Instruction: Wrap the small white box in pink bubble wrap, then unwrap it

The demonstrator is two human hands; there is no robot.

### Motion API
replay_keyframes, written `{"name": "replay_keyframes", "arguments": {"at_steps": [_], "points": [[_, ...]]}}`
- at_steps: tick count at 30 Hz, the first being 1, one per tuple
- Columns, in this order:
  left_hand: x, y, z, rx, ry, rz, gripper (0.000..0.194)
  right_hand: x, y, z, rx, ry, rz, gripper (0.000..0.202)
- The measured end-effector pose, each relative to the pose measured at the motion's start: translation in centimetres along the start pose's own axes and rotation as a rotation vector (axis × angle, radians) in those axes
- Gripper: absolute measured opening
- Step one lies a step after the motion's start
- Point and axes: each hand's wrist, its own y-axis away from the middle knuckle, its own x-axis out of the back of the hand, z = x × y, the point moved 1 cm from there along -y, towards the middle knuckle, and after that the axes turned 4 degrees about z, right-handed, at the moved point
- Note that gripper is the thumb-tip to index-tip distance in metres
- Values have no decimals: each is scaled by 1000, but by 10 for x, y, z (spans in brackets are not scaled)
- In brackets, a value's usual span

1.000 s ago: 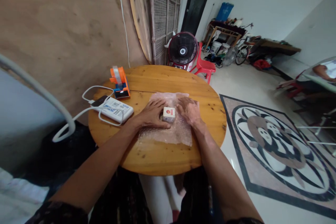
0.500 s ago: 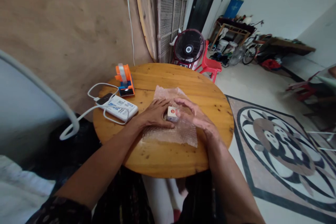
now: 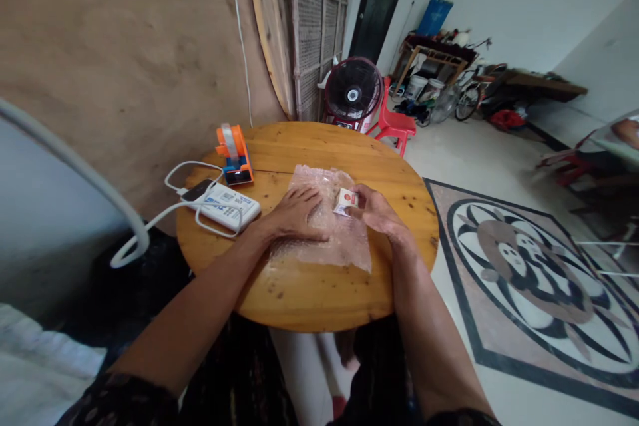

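Observation:
A sheet of pinkish bubble wrap [image 3: 334, 243] lies flat on the round wooden table [image 3: 309, 306]. My left hand [image 3: 298, 214] rests on its left part, palm down with the fingers spread. My right hand [image 3: 375, 212] grips a small white box [image 3: 345, 202] with a red round mark, thumb on the near side and fingers round its right end. The box is over the right half of the sheet, tilted a little; whether it touches the sheet I cannot tell.
An orange and blue tape dispenser [image 3: 235, 154] stands at the table's back left. Nearer, a white power bank [image 3: 227, 206] carries a looped white cable. Beyond the table are a fan [image 3: 353, 93] and a red chair [image 3: 397, 123]. Someone's arm [image 3: 628, 130] shows at far right.
My right hand has closed on the small box and shifted it right, away from my left hand. My left hand stays spread on the bubble wrap. The view has turned slightly.

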Motion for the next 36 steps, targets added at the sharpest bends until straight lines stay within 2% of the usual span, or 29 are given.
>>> {"name": "replay_keyframes", "arguments": {"at_steps": [3, 8, 13, 16, 18, 20, 23, 25, 28, 30, 32, 36], "points": [[-1, 0, 0, 4, -14, 1, 111, 8, -1, 0, -63, 25, -63, 40], [-1, 0, -1, -17, -24, 19, 110, 31, 9, -6, -35, 206, -4, 32], [-2, 1, -3, -48, -35, 27, 106, 59, 22, 25, -147, 259, 164, 39], [-4, 1, -3, -49, -34, 38, 105, 70, 29, 47, -198, 325, 203, 47], [-4, 0, -3, -33, -36, 29, 105, 73, 34, 55, -196, 408, 219, 57], [-5, 0, -3, -19, -39, 16, 105, 73, 40, 53, -180, 440, 290, 65], [-3, 0, -3, -20, -40, 15, 105, 68, 53, 34, -81, 345, 445, 56], [-2, 1, -2, -24, -36, 17, 106, 58, 64, 14, 26, 199, 456, 37], [0, 1, 0, -33, -20, 25, 108, 37, 79, -21, 177, -14, 297, 24], [-1, 1, -1, -33, -14, 35, 106, 20, 85, -45, 273, -56, 165, 22], [-4, 0, -2, -26, -14, 36, 101, 3, 87, -68, 349, -27, 23, 25], [-9, -1, -9, -1, -19, 14, 79, -32, 69, -99, 349, 192, -160, 46]]}}
